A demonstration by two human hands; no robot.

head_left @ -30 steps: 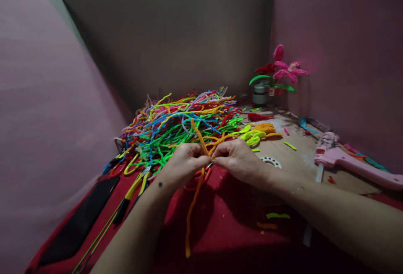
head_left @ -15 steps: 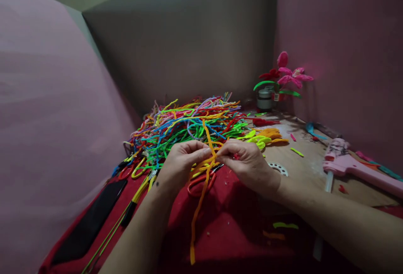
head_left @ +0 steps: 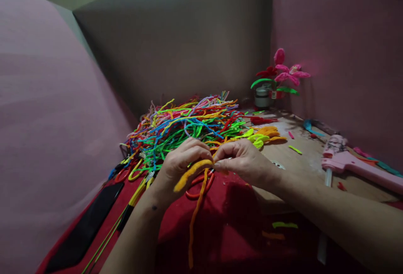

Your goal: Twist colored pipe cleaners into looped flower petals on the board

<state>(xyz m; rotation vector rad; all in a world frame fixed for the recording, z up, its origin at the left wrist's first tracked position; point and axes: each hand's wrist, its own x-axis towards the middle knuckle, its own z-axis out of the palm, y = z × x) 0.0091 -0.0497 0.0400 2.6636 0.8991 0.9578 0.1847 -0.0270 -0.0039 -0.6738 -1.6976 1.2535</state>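
My left hand and my right hand meet above the red cloth, fingertips closed in pinches on an orange pipe cleaner. One end of it curves over the front of my left hand. A second orange length hangs straight down from beneath the pinch. Whether both lengths are one piece I cannot tell, since my fingers hide the crossing. Just below my hands lies a pair of scissors with red handle loops, partly covered. Behind them rises a big heap of many-coloured pipe cleaners.
Left of my arm lie a black flat phone-like slab and yellow-handled pliers. A pink glue gun rests on the board at right. Yellow loops and orange loops lie beside the heap. Pink fuzzy flowers stand behind.
The upper end of the orange pipe cleaner, upright before, is now bent down toward me across my left hand. My left hand has turned with its back upward, and the view has shifted slightly.
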